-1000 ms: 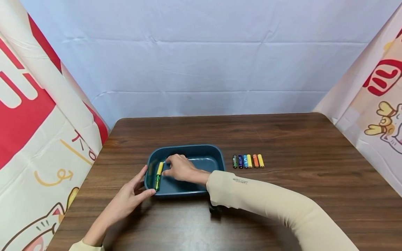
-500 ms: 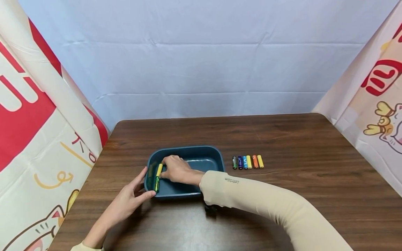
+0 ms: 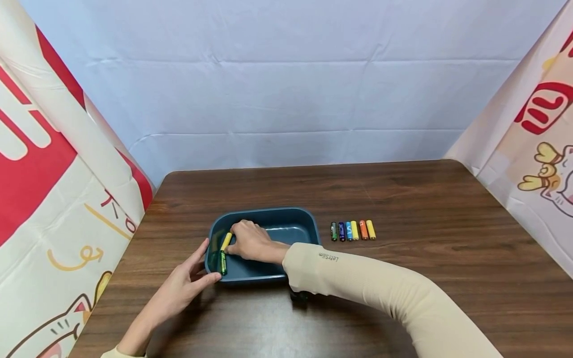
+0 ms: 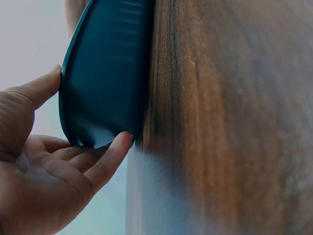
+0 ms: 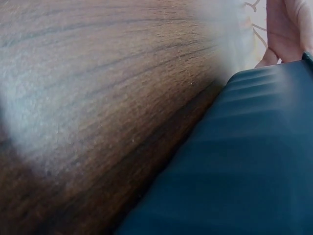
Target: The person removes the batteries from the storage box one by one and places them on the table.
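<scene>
A dark blue plastic tray [image 3: 291, 233] stands on the table. My left hand [image 3: 183, 286] holds its near-left corner, with the thumb on the front rim and the other fingers along the left outer wall. In the left wrist view those fingers [image 4: 105, 164] lie against the tray's end. Inside the tray my right hand [image 3: 252, 242] pinches a yellow battery [image 3: 227, 241] near the left wall. A green battery [image 3: 223, 262] lies just in front of it, roughly end to end. The tray's wall hides the right fingertips from the right wrist view.
To the right of the tray, several batteries [image 3: 349, 231] of mixed colours lie in a row on the brown wooden table [image 3: 425, 258]. White cloth [image 3: 291, 99] hangs behind the table, with printed sheets at both sides.
My right hand has moved left inside the tray and taken hold of the yellow battery, which now slants away from the green one. My left hand has stayed at the tray's corner.
</scene>
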A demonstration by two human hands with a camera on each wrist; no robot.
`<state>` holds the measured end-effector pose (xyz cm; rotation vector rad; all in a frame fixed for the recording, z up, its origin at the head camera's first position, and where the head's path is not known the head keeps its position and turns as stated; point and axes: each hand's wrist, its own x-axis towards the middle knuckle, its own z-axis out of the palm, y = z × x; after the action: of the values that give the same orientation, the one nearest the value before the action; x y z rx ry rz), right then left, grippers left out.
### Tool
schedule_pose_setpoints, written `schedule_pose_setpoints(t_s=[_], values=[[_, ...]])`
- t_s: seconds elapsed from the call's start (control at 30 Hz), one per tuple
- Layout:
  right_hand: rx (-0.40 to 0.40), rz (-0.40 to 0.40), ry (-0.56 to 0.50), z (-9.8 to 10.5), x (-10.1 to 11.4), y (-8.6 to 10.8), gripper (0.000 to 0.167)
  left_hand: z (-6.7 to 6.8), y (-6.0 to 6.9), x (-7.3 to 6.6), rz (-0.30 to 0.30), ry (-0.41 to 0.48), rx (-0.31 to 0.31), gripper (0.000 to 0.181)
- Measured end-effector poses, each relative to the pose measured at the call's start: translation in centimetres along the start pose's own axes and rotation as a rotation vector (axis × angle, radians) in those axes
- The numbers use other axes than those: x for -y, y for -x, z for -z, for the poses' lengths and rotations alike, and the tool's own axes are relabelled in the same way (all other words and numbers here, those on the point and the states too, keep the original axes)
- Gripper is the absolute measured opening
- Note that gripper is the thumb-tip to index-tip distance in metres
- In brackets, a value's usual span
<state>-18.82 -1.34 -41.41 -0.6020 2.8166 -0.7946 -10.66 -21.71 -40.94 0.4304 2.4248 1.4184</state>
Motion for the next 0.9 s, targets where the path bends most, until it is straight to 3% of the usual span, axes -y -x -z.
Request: schedule_pose_setpoints(t_s=[0.23, 0.4, 0.67, 0.9], values=[[-0.022, 0.027, -0.008, -0.23, -0.14, 0.05, 0.036, -0.03, -0.01, 0.01, -0.007, -0.002, 0.002, 0.083], [-0.025, 0.034, 0.045, -0.40, -0.08, -0.05, 0.043, -0.01, 0.00, 0.01, -0.009, -0.001, 0.001, 0.083], [-0.019, 0.000, 0.152, -0.56, 0.25, -0.13, 0.034, -0.02, 0.01, -0.06, -0.007, 0.001, 0.004, 0.082], [-0.016, 0.005, 0.169, -0.60, 0.28, -0.22, 0.039, -0.02, 0.01, -0.08, 0.007, 0.001, 0.003, 0.083]])
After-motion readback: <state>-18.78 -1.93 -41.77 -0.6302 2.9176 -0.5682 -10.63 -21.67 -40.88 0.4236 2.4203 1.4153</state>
